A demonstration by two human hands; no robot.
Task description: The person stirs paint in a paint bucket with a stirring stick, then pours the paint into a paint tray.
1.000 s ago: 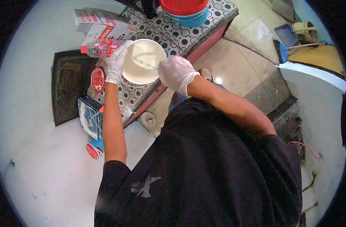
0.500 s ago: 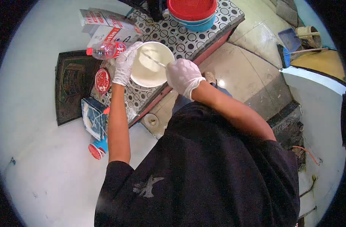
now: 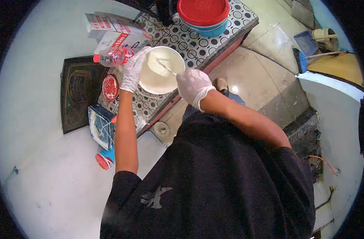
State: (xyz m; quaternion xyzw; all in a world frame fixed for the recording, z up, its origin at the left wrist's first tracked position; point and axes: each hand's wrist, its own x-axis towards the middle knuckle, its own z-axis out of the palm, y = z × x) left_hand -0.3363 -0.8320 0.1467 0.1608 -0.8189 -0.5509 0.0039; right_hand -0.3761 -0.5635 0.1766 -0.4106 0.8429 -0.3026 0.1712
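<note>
Gripping a stick (image 3: 166, 68), the right hand (image 3: 194, 85) is beside the right rim of the white bucket (image 3: 151, 84), its fingers curled closed around the stick's near end. The far end of the stick slants down into the pale, creamy liquid (image 3: 158, 76) inside. The left hand (image 3: 134, 71) is at the opposite side of the rim, its fingers extended and close together; whether they pinch the rim or only lie against it, I cannot tell. Both hands wear thin whitish gloves.

The bucket stands on the patterned desk (image 3: 190, 42), near its edge. Just beyond the left hand, a clear bottle (image 3: 109, 57) with a red cap lies on its side, in front of a white and red carton (image 3: 117, 39). A round red lid (image 3: 110, 88) with white smears is left of the left wrist, between it and a dark decorated panel (image 3: 78, 93). Nearer the body are a white-smeared tray (image 3: 101, 127) and a blue can (image 3: 105, 159) with a red end, both beside the left forearm. Farther along the desk, a blue tub (image 3: 211, 30) with a red top stands apart from the bucket. Across the tiled floor (image 3: 249, 67), a dustpan (image 3: 306, 42) and a blue broom (image 3: 300, 60) are well apart from the hands.
</note>
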